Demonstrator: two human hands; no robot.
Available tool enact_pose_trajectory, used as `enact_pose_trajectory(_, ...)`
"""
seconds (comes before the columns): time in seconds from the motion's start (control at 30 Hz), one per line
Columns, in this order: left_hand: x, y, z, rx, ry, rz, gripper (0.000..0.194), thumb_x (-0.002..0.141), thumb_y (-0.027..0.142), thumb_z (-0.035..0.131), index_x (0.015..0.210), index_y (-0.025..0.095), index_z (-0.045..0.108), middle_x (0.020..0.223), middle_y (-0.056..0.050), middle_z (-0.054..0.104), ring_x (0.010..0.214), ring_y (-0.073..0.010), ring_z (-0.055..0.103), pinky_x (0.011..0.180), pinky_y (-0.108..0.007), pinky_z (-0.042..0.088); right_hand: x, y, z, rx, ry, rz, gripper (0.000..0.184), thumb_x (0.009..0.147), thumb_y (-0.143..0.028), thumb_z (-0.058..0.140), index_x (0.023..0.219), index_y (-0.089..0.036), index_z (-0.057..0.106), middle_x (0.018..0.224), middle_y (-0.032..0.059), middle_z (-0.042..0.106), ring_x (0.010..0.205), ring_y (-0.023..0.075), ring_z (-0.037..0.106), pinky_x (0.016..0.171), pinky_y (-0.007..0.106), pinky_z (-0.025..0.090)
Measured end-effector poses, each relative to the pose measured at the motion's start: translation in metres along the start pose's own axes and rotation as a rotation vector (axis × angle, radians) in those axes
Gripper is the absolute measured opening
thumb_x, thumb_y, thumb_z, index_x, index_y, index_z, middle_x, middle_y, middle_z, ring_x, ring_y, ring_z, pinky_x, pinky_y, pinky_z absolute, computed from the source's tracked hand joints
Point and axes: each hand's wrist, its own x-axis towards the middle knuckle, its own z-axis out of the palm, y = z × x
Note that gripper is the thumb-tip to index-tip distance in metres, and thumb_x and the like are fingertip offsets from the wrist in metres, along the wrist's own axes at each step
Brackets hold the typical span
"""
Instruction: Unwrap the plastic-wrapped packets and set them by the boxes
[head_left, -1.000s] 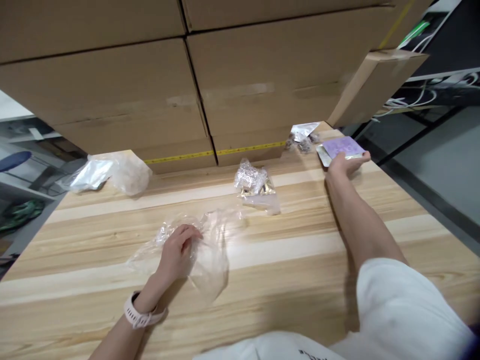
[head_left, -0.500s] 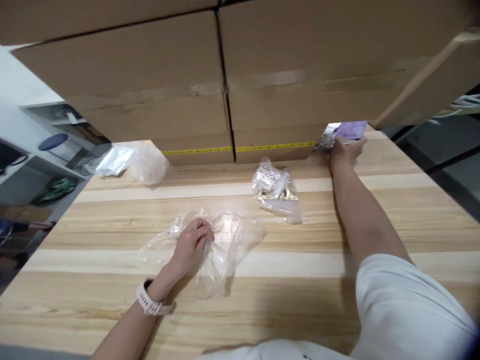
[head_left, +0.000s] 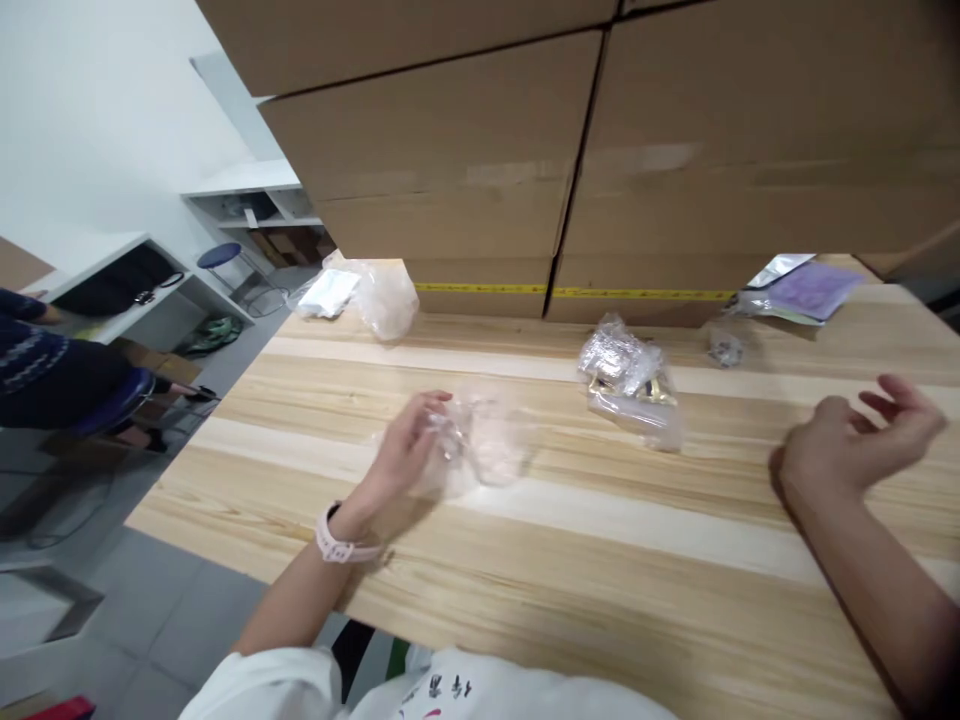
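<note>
Bunched at my left hand (head_left: 411, 440) is a clear plastic bag (head_left: 499, 445), pinched in its fingers and lying partly on the wooden table (head_left: 570, 580). My right hand (head_left: 859, 440) hovers over the table's right side, somewhat blurred, fingers loosely apart and holding nothing. Beyond it, a purple packet (head_left: 817, 290) with silvery wrap rests against the boxes, a small crumpled clear wrapper (head_left: 726, 348) beside it. Between the hands lies a clear plastic package (head_left: 626, 365) with gold-coloured parts showing inside.
Large cardboard boxes (head_left: 450, 170) wall off the table's back, with a yellow measuring tape (head_left: 637, 293) along their base. At the back left sit a clear bag (head_left: 386, 300) and a silvery packet (head_left: 330, 293). A person (head_left: 60, 360) sits on a stool at far left.
My right hand has let go of the purple packet and drawn back toward me. The bag at my left hand is more bunched up. The view has turned left.
</note>
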Motion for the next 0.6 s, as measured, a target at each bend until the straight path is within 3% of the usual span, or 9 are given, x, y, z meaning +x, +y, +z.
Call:
enact_pose_trajectory(0.07, 0.024, -0.02, -0.036, -0.074, 0.283, -0.062, 0.009, 0.077, 0.015, 0.057, 0.084, 0.021, 0.055, 0.097, -0.005, 0.071, 0.094, -0.0195, 0.068, 0.082, -0.03, 0.054, -0.028, -0.041, -0.033, 0.015, -0.09, -0.095, 0.052, 0.074, -0.009, 0.065, 0.126, -0.01, 0.064, 0.122, 0.0206, 0.066, 0.103, 0.0332, 0.068, 0.075, 0.044, 0.055)
enact_pose_trajectory(0.13, 0.059, -0.042, -0.072, -0.064, 0.622, -0.079, 0.009, 0.078, 0.019, 0.06, 0.076, 0.021, 0.052, 0.085, -0.002, 0.068, 0.086, -0.0176, 0.067, 0.081, -0.029, 0.055, -0.055, -0.088, -0.06, 0.04, -0.223, -0.313, 0.049, 0.079, -0.012, 0.07, 0.128, -0.014, 0.065, 0.126, 0.0199, 0.068, 0.117, 0.0373, 0.066, 0.086, 0.048, 0.057)
enact_pose_trajectory(0.2, 0.099, -0.061, -0.101, 0.01, 0.734, -0.062, 0.009, 0.081, 0.02, 0.063, 0.078, 0.02, 0.055, 0.1, -0.005, 0.069, 0.101, -0.0199, 0.068, 0.092, -0.032, 0.055, -0.078, -0.132, -0.076, 0.061, -0.319, -0.508, 0.047, 0.082, -0.01, 0.074, 0.127, -0.017, 0.064, 0.12, 0.0169, 0.072, 0.113, 0.0344, 0.069, 0.096, 0.049, 0.055)
enact_pose_trajectory(0.27, 0.135, -0.077, -0.117, 0.184, 0.584, -0.065, 0.01, 0.081, 0.02, 0.069, 0.091, 0.019, 0.067, 0.136, -0.01, 0.062, 0.135, -0.0271, 0.054, 0.115, -0.04, 0.043, -0.096, -0.167, -0.081, 0.104, -0.444, -0.646, 0.046, 0.083, -0.01, 0.076, 0.127, -0.018, 0.063, 0.118, 0.0157, 0.073, 0.109, 0.0314, 0.071, 0.097, 0.046, 0.055)
enact_pose_trajectory(0.33, 0.16, -0.089, -0.121, 0.382, 0.346, -0.128, 0.039, 0.075, 0.021, 0.08, 0.113, 0.02, 0.072, 0.163, -0.013, 0.039, 0.156, -0.0382, 0.026, 0.126, -0.052, 0.026, -0.111, -0.192, -0.081, 0.154, -0.58, -0.732, 0.044, 0.087, -0.01, 0.075, 0.128, -0.017, 0.062, 0.122, 0.0168, 0.072, 0.111, 0.0301, 0.07, 0.095, 0.044, 0.056)
enact_pose_trajectory(0.4, 0.175, -0.1, -0.117, 0.509, 0.177, -0.226, 0.07, 0.066, 0.02, 0.087, 0.134, 0.023, 0.067, 0.172, -0.013, 0.019, 0.158, -0.047, 0.011, 0.125, -0.062, 0.02, -0.124, -0.209, -0.078, 0.185, -0.689, -0.775, 0.041, 0.09, -0.009, 0.07, 0.13, -0.015, 0.061, 0.128, 0.0186, 0.069, 0.115, 0.0299, 0.068, 0.095, 0.043, 0.056)
enact_pose_trajectory(0.47, 0.187, -0.111, -0.112, 0.536, 0.139, -0.294, 0.082, 0.066, 0.015, 0.084, 0.145, 0.023, 0.06, 0.173, -0.014, 0.017, 0.157, -0.0477, 0.018, 0.123, -0.062, 0.024, -0.135, -0.221, -0.075, 0.2, -0.766, -0.788, 0.04, 0.093, -0.007, 0.065, 0.132, -0.013, 0.06, 0.132, 0.02, 0.067, 0.118, 0.0295, 0.066, 0.095, 0.043, 0.056)
enact_pose_trajectory(0.6, 0.219, -0.132, -0.109, 0.487, 0.248, -0.322, 0.061, 0.084, 0.008, 0.06, 0.145, 0.012, 0.058, 0.152, -0.02, 0.052, 0.142, -0.0354, 0.049, 0.121, -0.05, 0.035, -0.148, -0.234, -0.068, 0.156, -0.814, -0.762, 0.037, 0.096, -0.008, 0.06, 0.132, -0.015, 0.061, 0.134, 0.0183, 0.066, 0.119, 0.0285, 0.066, 0.096, 0.043, 0.056)
